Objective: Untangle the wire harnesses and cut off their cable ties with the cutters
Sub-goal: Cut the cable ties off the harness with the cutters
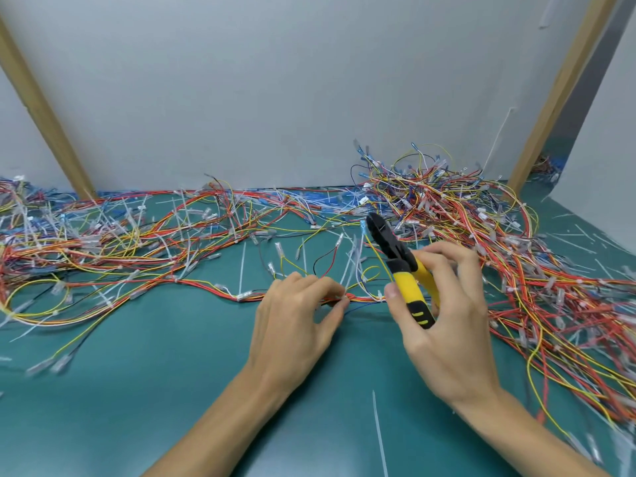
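On the green desk [172,356], the left hand [296,315] pinches a red-and-yellow wire harness [361,298]. Beside it, the right hand [444,315] grips yellow-handled cutters [402,266], tips raised.

Left hand [296,315] and right hand [444,325]: both bare, fingers slender. Left forearm [220,418] and right forearm [523,438] bare down to the lower frame edge. Right thumbnail [391,293] short, rounded.

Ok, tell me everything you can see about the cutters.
The cutters have a black metal-looking head and yellow handles with black grip ends marked by yellow dashes. The right hand grips the handles, thumb on the near one, holding the tool above the green mat. The head points up and left toward the wire tangle; whether the jaws are parted is unclear.
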Available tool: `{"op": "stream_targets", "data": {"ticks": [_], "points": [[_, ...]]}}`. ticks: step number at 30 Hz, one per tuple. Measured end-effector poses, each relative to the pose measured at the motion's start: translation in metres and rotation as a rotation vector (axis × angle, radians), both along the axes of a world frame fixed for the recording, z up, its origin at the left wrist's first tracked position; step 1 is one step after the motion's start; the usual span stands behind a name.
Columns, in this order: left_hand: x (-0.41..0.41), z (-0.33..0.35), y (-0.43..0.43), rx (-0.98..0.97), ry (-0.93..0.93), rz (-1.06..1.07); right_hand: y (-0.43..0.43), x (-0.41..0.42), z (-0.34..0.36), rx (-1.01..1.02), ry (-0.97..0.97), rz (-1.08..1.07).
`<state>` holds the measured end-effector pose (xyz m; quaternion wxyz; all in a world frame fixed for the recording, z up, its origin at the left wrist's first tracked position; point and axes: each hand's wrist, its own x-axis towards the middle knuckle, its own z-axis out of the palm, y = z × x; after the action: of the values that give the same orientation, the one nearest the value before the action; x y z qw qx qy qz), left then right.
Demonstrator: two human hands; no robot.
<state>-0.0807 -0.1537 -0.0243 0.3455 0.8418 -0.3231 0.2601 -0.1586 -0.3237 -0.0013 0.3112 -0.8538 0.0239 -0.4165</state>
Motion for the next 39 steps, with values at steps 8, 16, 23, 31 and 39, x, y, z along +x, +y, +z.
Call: {"op": "stream_targets", "data": {"ticks": [8,16,23,31,39], "points": [[0.002,0.007,-0.001,-0.078,-0.32,-0.066,-0.021,0.019,-0.016,0.227,0.387,0.034],[0.005,0.009,-0.001,-0.307,-0.041,-0.221,-0.021,0.018,-0.016,0.07,0.39,0.035],[0.004,0.01,-0.001,-0.596,0.429,-0.273,-0.023,0.017,-0.015,0.035,0.397,0.086],[0.02,0.004,0.01,-0.319,0.325,-0.151,-0.03,0.021,-0.017,0.351,0.399,0.057],[0.026,0.003,0.018,-0.05,0.524,-0.293,-0.034,0.023,-0.016,0.749,0.403,0.158]]}}
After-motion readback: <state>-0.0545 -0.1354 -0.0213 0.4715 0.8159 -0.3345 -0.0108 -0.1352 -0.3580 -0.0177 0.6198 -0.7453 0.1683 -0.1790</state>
